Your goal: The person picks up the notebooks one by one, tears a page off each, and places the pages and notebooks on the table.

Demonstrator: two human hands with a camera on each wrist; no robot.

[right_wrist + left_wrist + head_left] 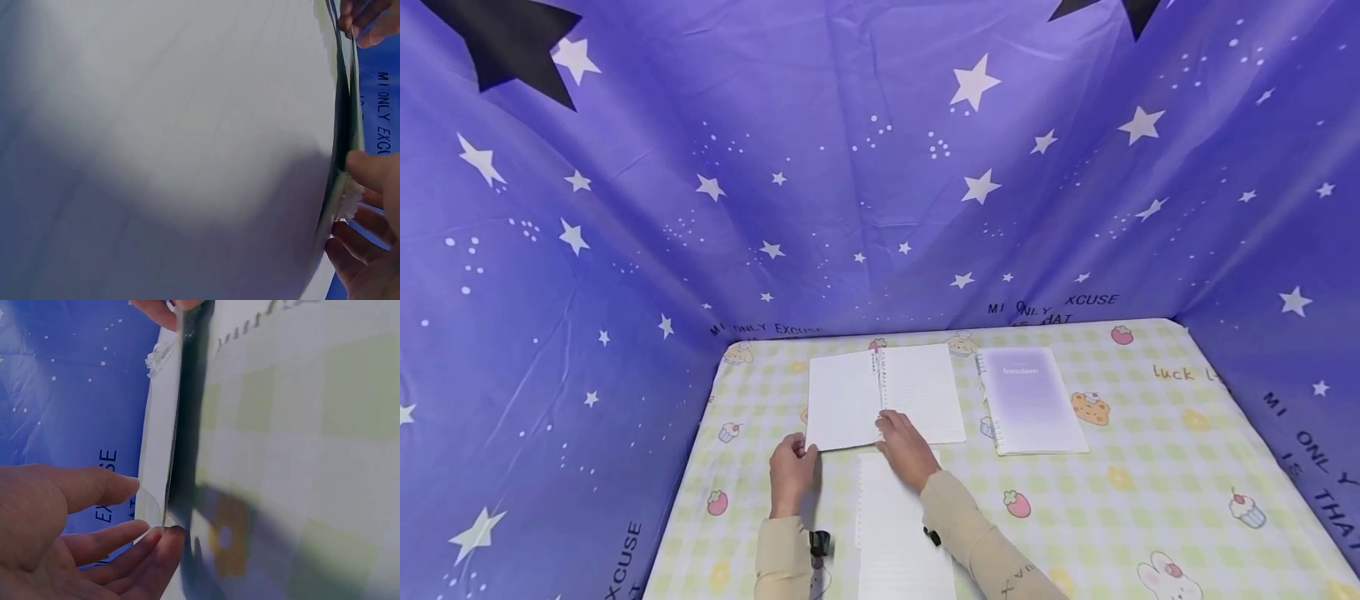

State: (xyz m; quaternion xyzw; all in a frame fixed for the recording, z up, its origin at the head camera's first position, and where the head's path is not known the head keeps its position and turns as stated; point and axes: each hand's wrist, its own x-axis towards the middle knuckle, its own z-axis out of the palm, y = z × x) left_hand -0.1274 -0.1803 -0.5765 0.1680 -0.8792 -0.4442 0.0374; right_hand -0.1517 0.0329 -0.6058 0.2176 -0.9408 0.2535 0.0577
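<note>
An open spiral notebook (pixel 842 400) with white pages lies near the back of the table. My left hand (pixel 792 473) holds its near left corner; in the left wrist view the thumb (pixel 119 487) is on the page side and the other fingers (pixel 169 547) curl at the cover's edge. At the near end of the spiral spine, my right hand (pixel 910 450) grips the notebook, its thumb (pixel 369 167) and curled fingers (pixel 350 240) around the binding. In front lies a loose lined sheet (pixel 898 525) with a ragged left edge, partly beneath the right forearm.
A closed purple spiral notebook (pixel 1030 404) marked "freedom" lies to the right of the open one. Green checked cloth (pixel 1150 492) with cartoon prints covers the table. Purple star-printed curtains (pixel 865 183) hang behind and at both sides.
</note>
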